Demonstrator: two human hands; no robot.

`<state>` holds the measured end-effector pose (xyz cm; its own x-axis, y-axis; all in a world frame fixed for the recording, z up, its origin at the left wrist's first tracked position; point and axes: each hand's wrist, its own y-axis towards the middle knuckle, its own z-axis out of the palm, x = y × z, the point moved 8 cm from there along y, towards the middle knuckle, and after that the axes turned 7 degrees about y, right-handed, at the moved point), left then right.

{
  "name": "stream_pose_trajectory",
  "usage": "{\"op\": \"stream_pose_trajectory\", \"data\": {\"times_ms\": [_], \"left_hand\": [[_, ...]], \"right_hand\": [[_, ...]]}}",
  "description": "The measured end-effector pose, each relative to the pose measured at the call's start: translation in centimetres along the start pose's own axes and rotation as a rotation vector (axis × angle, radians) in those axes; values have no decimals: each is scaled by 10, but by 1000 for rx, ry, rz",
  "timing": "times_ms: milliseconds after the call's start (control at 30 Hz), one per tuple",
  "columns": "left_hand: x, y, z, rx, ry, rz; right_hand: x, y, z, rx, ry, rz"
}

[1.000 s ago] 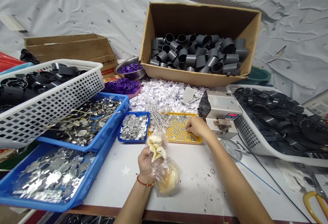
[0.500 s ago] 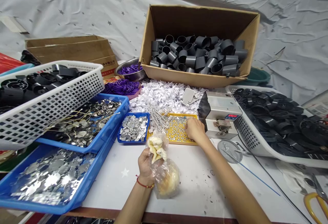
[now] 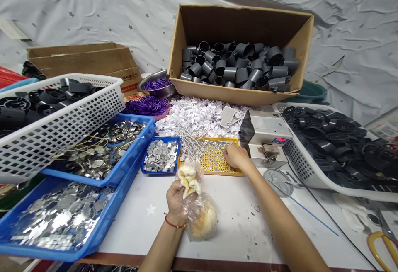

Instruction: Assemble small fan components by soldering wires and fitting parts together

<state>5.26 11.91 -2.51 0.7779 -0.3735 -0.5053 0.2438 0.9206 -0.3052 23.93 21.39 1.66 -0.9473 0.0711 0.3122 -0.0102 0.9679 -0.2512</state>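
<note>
My left hand [image 3: 175,199], with a red string bracelet at the wrist, is wrapped round a clear plastic bag holding pale, torn bread [image 3: 189,179]. A second round bun [image 3: 203,220] hangs in the same plastic, lower and to the right. My right hand [image 3: 235,156] is over the right part of a yellow tray [image 3: 222,173] of small metal balls, its fingers curled down at them. Whether anything is between those fingertips is hidden.
A blue tray [image 3: 160,173] of metal pieces, wires [image 3: 190,144] and white pieces [image 3: 199,116] lie behind. A machine [image 3: 269,129] and a basket [image 3: 298,162] stand right, stacked blue trays [image 3: 116,178] left, a cardboard box [image 3: 233,91] at the back, scissors [image 3: 381,239] front right.
The whole view has shifted very slightly. Both hands keep nearly the same places, the left on the bagged bread and the right at the yellow tray.
</note>
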Motion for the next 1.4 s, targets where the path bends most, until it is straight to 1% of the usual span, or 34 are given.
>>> {"op": "stream_pose_trajectory", "data": {"times_ms": [133, 267, 433, 533, 667, 867, 967, 1167, 1233, 1333, 1400], "left_hand": [[0, 0, -3, -32, 7, -2], [-2, 1, -4, -30, 9, 24], [-2, 1, -3, -12, 31, 26], [-3, 1, -4, -22, 27, 44], [-2, 1, -4, -23, 16, 24], [-2, 1, -4, -28, 22, 32], [0, 1, -7, -16, -2, 8], [-1, 2, -11, -14, 17, 26], [-2, 2, -11, -25, 41, 35], [-2, 2, -10, -23, 67, 38], [-2, 2, -9, -16, 76, 39]], "right_hand": [[-2, 1, -4, 20, 24, -50], [-6, 1, -7, 47, 41, -104], [-4, -3, -1, 147, 20, -148], [0, -8, 0, 179, 9, -163], [4, -10, -1, 177, -22, -150], [2, -8, 1, 166, -53, -129], [1, -6, 1, 147, -57, -118], [-3, -2, -3, 91, -33, -100], [-6, -2, -10, 48, -26, -99], [-12, -7, -29, -71, -54, -67], [-14, -11, -38, -123, -85, -52]]}}
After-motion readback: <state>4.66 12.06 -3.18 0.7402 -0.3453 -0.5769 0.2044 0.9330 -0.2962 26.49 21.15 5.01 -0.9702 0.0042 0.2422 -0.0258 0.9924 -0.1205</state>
